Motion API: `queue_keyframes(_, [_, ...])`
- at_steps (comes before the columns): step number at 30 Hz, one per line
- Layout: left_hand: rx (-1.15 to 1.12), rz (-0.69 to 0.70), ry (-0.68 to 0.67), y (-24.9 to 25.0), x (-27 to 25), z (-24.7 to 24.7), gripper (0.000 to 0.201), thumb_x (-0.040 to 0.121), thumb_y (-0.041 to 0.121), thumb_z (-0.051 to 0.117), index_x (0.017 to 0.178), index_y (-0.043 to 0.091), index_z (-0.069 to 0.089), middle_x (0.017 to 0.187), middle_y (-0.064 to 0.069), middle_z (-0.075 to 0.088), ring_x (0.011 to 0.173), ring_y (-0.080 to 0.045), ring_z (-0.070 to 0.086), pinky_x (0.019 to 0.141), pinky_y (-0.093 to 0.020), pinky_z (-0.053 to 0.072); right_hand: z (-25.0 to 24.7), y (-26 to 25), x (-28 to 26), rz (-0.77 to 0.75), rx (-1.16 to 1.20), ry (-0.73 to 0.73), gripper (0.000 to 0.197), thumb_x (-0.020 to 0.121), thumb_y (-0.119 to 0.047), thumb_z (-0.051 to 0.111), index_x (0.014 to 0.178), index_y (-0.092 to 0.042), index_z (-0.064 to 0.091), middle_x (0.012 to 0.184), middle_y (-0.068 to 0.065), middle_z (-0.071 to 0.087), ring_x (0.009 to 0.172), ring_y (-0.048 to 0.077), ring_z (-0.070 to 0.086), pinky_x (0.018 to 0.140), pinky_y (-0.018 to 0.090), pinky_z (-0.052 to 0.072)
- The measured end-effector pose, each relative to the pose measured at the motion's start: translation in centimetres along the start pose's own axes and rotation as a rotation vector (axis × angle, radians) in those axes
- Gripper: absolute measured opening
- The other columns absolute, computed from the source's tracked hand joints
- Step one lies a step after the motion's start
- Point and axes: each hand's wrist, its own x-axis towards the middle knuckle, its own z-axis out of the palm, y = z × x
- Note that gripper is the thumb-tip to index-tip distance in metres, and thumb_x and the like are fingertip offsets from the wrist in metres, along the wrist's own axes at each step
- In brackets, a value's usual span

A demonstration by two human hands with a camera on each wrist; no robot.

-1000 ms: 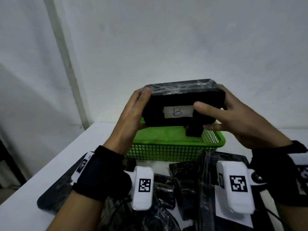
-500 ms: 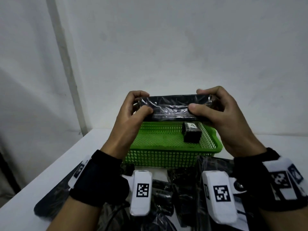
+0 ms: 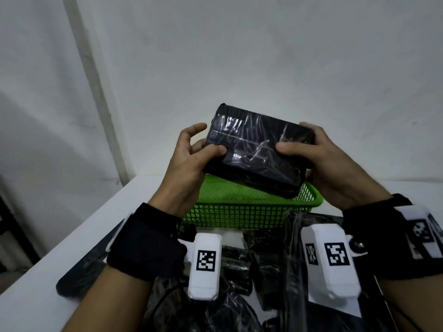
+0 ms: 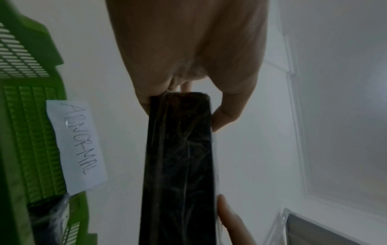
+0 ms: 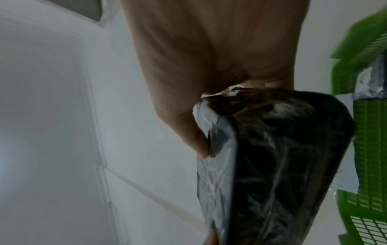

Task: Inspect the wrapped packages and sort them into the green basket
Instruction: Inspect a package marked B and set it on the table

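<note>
**Holding one wrapped pkg over the basket**

I'm gripping a black plastic-wrapped package [image 3: 257,152] w/ both hands, mid-frame in the head view, tilted so its glossy top face is angling toward me, above the green basket [image 3: 239,212].

Going L to R: my left hand [image 3: 189,168] is clamping the pkg's left end, thumb pressing on top near the edge, fingers curling round the far side. In the left wrist view the pkg is showing edge-on, running down the center of the frame. At left of that view, the basket wall is carrying a white label [image 4: 76,147] reading "ABNORMAL".

My right hand [image 3: 328,168] is grasping the right end, thumb lying on the top face, fingers wrapping behind.

Lower part of the head view: more black wrapped pkgs [image 3: 239,267] are lying in a heap on the white table [image 3: 36,295], just in front of the basket, partly hidden behind my wrist cams.
</note>
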Motion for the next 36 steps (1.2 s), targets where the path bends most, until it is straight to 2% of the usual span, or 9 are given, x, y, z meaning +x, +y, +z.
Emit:
queue_keyframes(6, [0.191, 0.052, -0.009, -0.6, -0.2, 0.2, 0.07, 0.072, 0.023, 0.079, 0.135, 0.013, 0.051, 0.108, -0.005, 0.071, 0.095, -0.016, 0.072, 0.077, -0.034, 0.055, -0.1, 0.2, 0.1, -0.163, -0.016, 0.074, 0.098, 0.046, -0.012, 0.095, 0.134, -0.022, 0.054, 0.117, 0.011, 0.067, 0.088, 0.016, 0.073, 0.077, 0.03, 0.058])
queue_keyframes(11, [0.348, 0.132, -0.094, -0.3, -0.4, -0.2, 0.07, 0.082, 0.043, 0.075, 0.144, 0.032, 0.044, 0.128, 0.008, 0.063, 0.112, -0.001, 0.064, 0.086, -0.028, 0.056, -0.3, -0.4, -0.9, -0.428, -0.213, 0.007, 0.079, 0.072, -0.002, 0.084, 0.138, -0.019, 0.045, 0.122, -0.004, 0.059, 0.103, -0.001, 0.064, 0.085, 0.018, 0.055])
queue_keyframes(15, [0.248, 0.051, -0.059, -0.1, -0.7, 0.1, 0.059, 0.083, 0.057, 0.065, 0.134, 0.032, 0.05, 0.125, 0.01, 0.061, 0.109, -0.002, 0.066, 0.08, -0.041, 0.061, -0.5, -0.4, -0.9, -0.442, -0.367, -0.125, 0.073, 0.078, 0.007, 0.079, 0.129, -0.018, 0.033, 0.119, -0.007, 0.05, 0.097, -0.014, 0.059, 0.079, 0.014, 0.053])
queue_keyframes(18, [0.178, 0.137, 0.007, 0.0, -0.5, 0.0, 0.057, 0.077, 0.04, 0.081, 0.123, 0.026, 0.051, 0.121, 0.006, 0.062, 0.106, -0.01, 0.068, 0.081, -0.042, 0.061, -0.4, -0.7, -1.0, -0.318, -0.336, -0.163, 0.071, 0.08, -0.026, 0.083, 0.128, -0.033, 0.032, 0.121, -0.017, 0.055, 0.099, -0.015, 0.061, 0.078, 0.011, 0.051])
queue_keyframes(22, [0.118, 0.196, -0.047, 0.0, -0.1, -0.4, 0.056, 0.068, 0.034, 0.073, 0.117, 0.025, 0.047, 0.112, 0.005, 0.061, 0.101, -0.016, 0.064, 0.081, -0.037, 0.058, 0.1, -0.9, -1.2, -0.183, -0.174, -0.111, 0.055, 0.076, -0.049, 0.075, 0.123, -0.036, 0.049, 0.119, -0.019, 0.065, 0.101, -0.003, 0.069, 0.082, 0.032, 0.057])
queue_keyframes(25, [0.098, 0.214, -0.045, -0.3, -0.1, -0.3, 0.057, 0.066, 0.032, 0.074, 0.115, 0.025, 0.047, 0.109, 0.001, 0.059, 0.103, -0.021, 0.06, 0.085, -0.04, 0.055, 0.9, -0.3, -1.1, -0.178, -0.065, -0.011, 0.034, 0.085, -0.025, 0.076, 0.114, -0.022, 0.059, 0.114, -0.003, 0.069, 0.094, 0.01, 0.074, 0.091, 0.052, 0.059])
queue_keyframes(29, [0.076, 0.23, -0.052, -0.3, 0.1, -0.3, 0.054, 0.068, 0.027, 0.073, 0.117, 0.028, 0.049, 0.109, 0.002, 0.057, 0.104, -0.02, 0.058, 0.087, -0.038, 0.052, 1.0, -0.1, -0.9, -0.201, -0.017, -0.033, 0.037, 0.072, -0.018, 0.085, 0.097, -0.02, 0.058, 0.101, -0.003, 0.069, 0.092, 0.017, 0.073, 0.091, 0.051, 0.06])
queue_keyframes(33, [0.008, 0.05, -0.091, 0.5, 0.0, -0.4, 0.037, 0.082, 0.04, 0.061, 0.117, 0.028, 0.059, 0.117, 0.004, 0.059, 0.113, -0.016, 0.058, 0.09, -0.04, 0.052, 0.1, -0.6, -1.0, -0.372, -0.204, -0.029, 0.057, 0.051, -0.035, 0.089, 0.098, -0.029, 0.057, 0.139, -0.013, 0.054, 0.121, 0.011, 0.062, 0.103, 0.039, 0.053])
queue_keyframes(36, [-0.017, 0.03, -0.106, 0.9, 0.1, -0.9, 0.024, 0.078, 0.024, 0.062, 0.102, 0.022, 0.061, 0.098, 0.008, 0.066, 0.088, -0.008, 0.063, 0.069, -0.027, 0.051, -0.5, -0.8, -1.3, -0.383, -0.121, -0.16, 0.06, 0.056, -0.032, 0.088, 0.108, -0.031, 0.058, 0.154, -0.015, 0.041, 0.124, 0.002, 0.059, 0.101, 0.033, 0.052])
